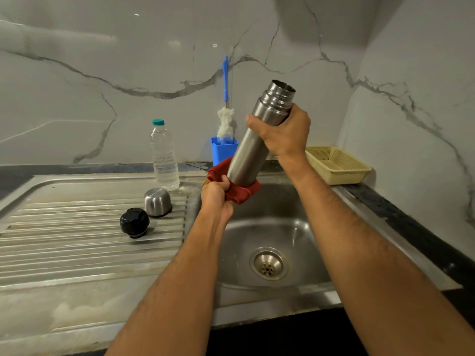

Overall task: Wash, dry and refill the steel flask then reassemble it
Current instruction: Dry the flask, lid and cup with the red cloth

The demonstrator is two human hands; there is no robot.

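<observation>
The steel flask is held tilted over the sink, its open threaded mouth pointing up and to the right. My right hand grips its upper body just below the threads. My left hand holds a red cloth wrapped round the flask's base. On the ribbed draining board sit the flask's steel cup lid, upside down, and the black stopper in front of it. A clear plastic water bottle with a teal cap stands behind them.
A blue holder with a blue-handled bottle brush stands against the marble wall behind the sink. A beige plastic basket sits on the dark counter at the right. The sink drain lies below the hands.
</observation>
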